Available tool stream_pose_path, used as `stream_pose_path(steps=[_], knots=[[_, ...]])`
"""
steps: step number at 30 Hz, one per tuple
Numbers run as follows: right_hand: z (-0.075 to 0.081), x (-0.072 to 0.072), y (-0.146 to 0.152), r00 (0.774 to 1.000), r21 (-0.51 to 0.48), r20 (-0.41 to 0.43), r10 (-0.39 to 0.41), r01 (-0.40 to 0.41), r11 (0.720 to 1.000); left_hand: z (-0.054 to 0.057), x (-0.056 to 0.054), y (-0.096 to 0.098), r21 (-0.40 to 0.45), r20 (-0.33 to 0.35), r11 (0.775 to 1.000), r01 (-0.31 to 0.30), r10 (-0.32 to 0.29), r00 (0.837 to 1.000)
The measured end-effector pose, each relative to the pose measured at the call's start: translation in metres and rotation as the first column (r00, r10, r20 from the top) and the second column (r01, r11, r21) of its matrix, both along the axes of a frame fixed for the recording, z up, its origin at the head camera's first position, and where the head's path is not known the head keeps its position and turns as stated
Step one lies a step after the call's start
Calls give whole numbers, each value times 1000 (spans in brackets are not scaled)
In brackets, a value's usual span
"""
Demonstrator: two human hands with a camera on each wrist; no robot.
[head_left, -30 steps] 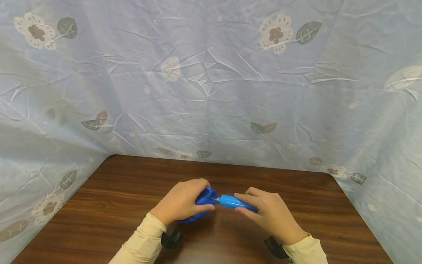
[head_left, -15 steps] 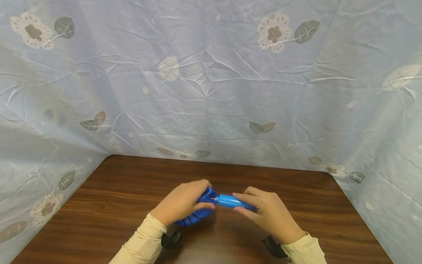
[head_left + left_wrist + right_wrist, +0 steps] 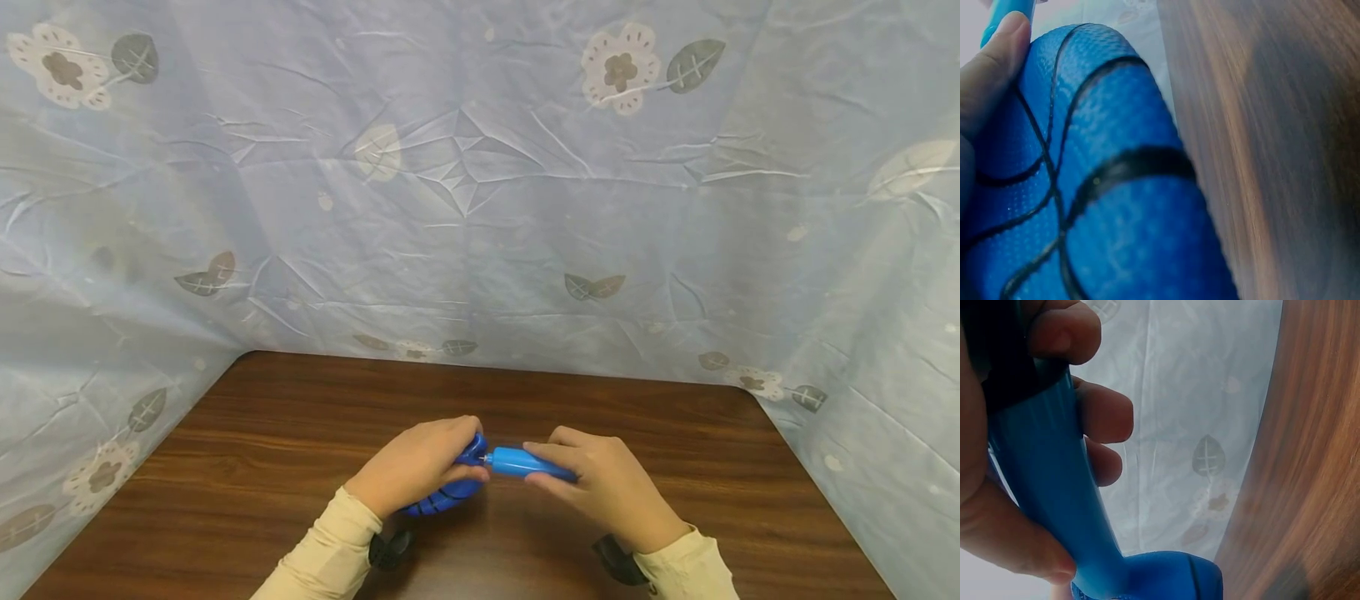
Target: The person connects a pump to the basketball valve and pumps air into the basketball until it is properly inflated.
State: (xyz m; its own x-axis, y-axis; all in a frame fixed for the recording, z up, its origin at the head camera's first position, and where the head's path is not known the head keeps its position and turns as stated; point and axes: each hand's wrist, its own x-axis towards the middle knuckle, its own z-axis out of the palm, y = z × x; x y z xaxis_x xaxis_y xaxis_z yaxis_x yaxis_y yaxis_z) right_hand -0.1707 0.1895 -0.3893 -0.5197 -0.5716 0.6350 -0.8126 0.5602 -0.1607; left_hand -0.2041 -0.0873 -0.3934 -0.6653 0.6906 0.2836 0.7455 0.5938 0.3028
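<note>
Slightly left and closer to the ball [image 3: 444, 498] goes the pump [image 3: 517, 462] with the right hand [image 3: 600, 477], so less of the needle [image 3: 483, 458] shows than half a second ago. The left hand [image 3: 416, 463] grips the ball over the near half of the table [image 3: 300, 417], thumb against one side; its palm covers most of the ball in the head view, leaving a raised fold and a black-lined lower edge. The right hand holds the pump between thumb and fingers, to the right of the ball, its front end pointing left. Whether the needle's tip is inside the ball or just against it cannot be told. In the left wrist view the ball is blurred and cut off below, with only a bit of pump at the top corner; in the right wrist view the pump's dark rear runs out of frame.
</note>
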Motion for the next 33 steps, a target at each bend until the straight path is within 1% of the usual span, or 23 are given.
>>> stream_pose_path(steps=[8, 14, 17, 20, 26, 33], knots=[[-1, 0, 0, 999, 3, 31, 8, -8, 1000, -3, 0, 2, -5, -6, 999, 44, -44, 999], [-2, 0, -3, 998, -27, 61, 22, -20, 999, -1, 0, 2, 3, 0, 999, 48, -48, 999], [-3, 0, -4, 998, -36, 55, 36, -34, 999, -2, 0, 3, -3, 17, 998, 55, -55, 998], [-4, 0, -4, 998, -41, 49, 36, -34, 999, -3, 0, 4, -2, 20, 998, 60, -60, 998], [-4, -1, -4, 996, -66, 77, 46, -41, 997, -4, 0, 6, 26, 17, 998, 64, -65, 998], [-4, 0, -7, 997, -77, 46, 66, -62, 995, -5, 3, 9, 37, 47, 998, 44, -45, 998]])
